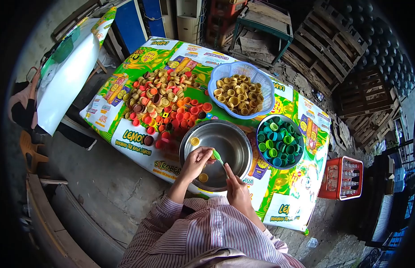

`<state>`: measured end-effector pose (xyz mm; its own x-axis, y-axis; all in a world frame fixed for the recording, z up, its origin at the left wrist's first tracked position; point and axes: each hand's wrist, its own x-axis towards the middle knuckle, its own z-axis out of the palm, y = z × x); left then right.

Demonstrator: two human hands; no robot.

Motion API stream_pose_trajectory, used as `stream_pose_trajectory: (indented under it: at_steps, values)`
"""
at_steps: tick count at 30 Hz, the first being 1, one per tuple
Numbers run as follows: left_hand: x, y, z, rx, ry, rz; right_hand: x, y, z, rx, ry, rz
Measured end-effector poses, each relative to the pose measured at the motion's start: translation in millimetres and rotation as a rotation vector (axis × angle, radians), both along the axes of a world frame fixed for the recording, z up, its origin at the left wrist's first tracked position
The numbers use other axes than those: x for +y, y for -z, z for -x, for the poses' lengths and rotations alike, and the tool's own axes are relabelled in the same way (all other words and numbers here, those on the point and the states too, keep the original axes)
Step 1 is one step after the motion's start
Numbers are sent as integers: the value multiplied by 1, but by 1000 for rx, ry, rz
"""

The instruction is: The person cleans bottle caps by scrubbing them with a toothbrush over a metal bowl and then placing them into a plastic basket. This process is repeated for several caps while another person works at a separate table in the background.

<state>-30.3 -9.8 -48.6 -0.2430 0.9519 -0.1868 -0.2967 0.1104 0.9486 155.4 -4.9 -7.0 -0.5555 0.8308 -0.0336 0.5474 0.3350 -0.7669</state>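
Above the near side of a steel basin (234, 138), my left hand (197, 163) pinches a small yellow cap (213, 156). My right hand (234, 185) is closed round a small tool with a green end (217, 154), whose tip touches the cap. A few yellow caps, one of them at the basin's left (195, 141) and one near its front (203, 177), lie inside the basin. Just behind it stands a blue plastic basket (268, 91) of yellow caps. A bowl (300, 154) of green and teal caps is to the right.
A pile of yellow, orange and red caps (165, 96) covers the back left of the table (279, 196). A red crate of bottles (343, 178) stands on the floor at the right. Another person (26, 105) is at a separate table at the far left. Wooden pallets (323, 40) lean behind.
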Motion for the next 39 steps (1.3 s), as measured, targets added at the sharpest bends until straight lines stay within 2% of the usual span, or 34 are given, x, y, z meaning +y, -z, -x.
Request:
stream_pose_trajectory:
  at_steps: [3, 5, 7, 11, 13, 17, 19, 28, 32, 34, 37, 39]
  values:
    - [-1, 4, 0, -74, 16, 54, 4, -2, -1, 11, 61, 7]
    - [-1, 5, 0, -132, 29, 81, 1, 5, 1, 27, 22, -39]
    - [-2, -2, -3, -315, 20, 27, 0, 8, 2, 103, 20, -116]
    - [-1, 0, 0, -360, 92, -8, 4, -5, 1, 101, 61, -137]
    - [0, 0, -1, -499, 99, -61, -2, -9, 2, 68, 35, -136]
    - [-2, -10, -2, -521, 119, -75, -3, -9, 4, 48, 50, -122]
    - [-2, -4, -3, -599, 128, -168, -3, -10, 5, 67, 82, -111]
    - [1, -17, -9, -390, 18, -207, -4, -9, 13, 175, 72, -99]
    - [-1, -31, -12, -405, -20, -177, 0, -14, 12, 169, 39, -122]
    - [0, -18, -10, -400, -11, -177, 2, -20, 8, 83, 70, -36]
    - [1, -11, -8, -292, 17, -231, -1, -20, 8, 93, 43, -48]
    - [1, -14, -6, -320, 34, -242, 0, -23, 9, 100, 21, -33]
